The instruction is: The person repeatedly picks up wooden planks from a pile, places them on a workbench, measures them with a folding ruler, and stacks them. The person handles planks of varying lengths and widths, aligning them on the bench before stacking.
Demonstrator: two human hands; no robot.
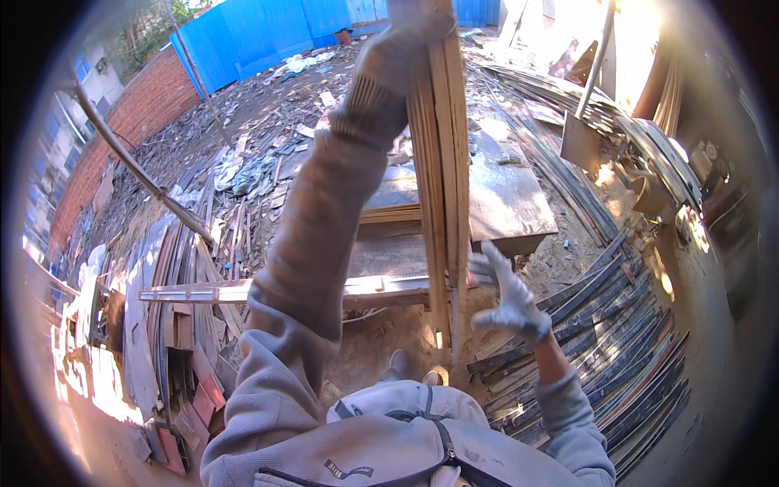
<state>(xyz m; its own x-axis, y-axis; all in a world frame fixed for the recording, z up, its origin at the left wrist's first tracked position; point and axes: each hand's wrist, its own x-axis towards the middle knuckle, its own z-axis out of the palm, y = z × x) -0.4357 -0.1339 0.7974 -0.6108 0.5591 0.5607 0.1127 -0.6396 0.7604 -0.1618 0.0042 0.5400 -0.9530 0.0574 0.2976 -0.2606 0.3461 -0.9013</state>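
Observation:
A bundle of long, thin wooden strips runs from the top of the view down past the near edge of a low worktable. My left arm is stretched far forward, and my gloved left hand, blurred, is closed around the bundle's far part. Right of the strips' near part is my right hand in a pale glove, fingers spread and holding nothing. Its fingertips are close to the bundle; whether they touch it I cannot tell. More strips lie on the table left of the bundle.
A pale straight rail juts left from the table's near edge. Dark strips are heaped on the right, with boards and offcuts on the left. Scrap covers the ground up to a blue fence. A slanting pole stands at left.

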